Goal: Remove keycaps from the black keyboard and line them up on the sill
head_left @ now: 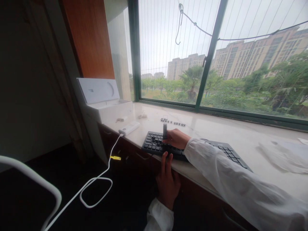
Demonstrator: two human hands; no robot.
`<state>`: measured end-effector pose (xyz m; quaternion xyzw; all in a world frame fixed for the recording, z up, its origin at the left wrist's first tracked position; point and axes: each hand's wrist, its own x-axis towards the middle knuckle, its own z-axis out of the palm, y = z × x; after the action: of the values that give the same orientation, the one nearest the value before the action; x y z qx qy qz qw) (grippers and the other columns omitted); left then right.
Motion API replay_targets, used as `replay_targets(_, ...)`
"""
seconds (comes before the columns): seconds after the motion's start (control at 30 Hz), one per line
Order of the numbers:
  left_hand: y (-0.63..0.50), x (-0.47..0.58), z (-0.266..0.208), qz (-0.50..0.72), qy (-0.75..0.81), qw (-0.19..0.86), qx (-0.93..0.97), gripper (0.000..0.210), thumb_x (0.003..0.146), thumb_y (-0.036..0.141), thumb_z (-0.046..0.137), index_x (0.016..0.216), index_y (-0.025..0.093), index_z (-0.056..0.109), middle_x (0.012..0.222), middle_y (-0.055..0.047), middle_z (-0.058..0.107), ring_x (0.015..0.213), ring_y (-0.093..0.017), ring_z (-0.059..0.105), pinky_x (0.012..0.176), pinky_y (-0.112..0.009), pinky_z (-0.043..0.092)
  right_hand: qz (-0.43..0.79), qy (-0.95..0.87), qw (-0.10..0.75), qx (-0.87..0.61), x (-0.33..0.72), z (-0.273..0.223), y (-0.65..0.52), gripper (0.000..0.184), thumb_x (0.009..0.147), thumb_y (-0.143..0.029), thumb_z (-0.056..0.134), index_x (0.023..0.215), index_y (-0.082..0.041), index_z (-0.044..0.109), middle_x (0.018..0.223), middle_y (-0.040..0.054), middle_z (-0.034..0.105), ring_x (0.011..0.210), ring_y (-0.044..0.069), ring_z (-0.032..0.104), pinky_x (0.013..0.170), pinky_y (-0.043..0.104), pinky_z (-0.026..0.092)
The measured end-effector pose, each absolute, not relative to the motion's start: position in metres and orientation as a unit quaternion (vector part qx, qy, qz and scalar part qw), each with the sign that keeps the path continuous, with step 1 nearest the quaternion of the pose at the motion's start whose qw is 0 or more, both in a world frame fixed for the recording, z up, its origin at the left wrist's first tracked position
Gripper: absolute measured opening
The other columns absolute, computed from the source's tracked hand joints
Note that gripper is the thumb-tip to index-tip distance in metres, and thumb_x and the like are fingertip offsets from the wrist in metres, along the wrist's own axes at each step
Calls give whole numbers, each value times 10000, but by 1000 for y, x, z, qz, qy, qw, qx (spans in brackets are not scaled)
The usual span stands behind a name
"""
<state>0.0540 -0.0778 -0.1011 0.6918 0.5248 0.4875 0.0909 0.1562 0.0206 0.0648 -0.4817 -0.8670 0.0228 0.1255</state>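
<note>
A black keyboard [154, 141] lies along the front edge of the white windowsill. Some of its keys look stripped of their caps, and a row of small loose keycaps [176, 123] sits behind it. My right hand [176, 138] is closed around a short, dark grey stick-like tool [165, 130], held upright over the keys; its lower end is hidden by the fingers. Below, my left hand [167, 179] has two fingers stretched up against the keyboard's front edge, holding nothing. My right sleeve covers part of the keyboard.
An open white box [108, 110] stands at the sill's left end. Near it lies a white device [129, 128] with a white cable [109, 166] hanging off the edge. Crumpled clear plastic [284, 157] lies at the right. A window [197, 104] rises behind.
</note>
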Motion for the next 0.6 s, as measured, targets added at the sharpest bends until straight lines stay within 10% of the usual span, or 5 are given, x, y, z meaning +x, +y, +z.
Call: replay_targets(0.6,-77,55,-102,495,522,82,690,732,793,30,479,1452,312,330,1558,-18,294,1276,-197,503,945,-284,507,74,-859,170,-478,156,64,17,98,807,-254,633,800,-157,625,761,44,689,699,150,613,613,220,390)
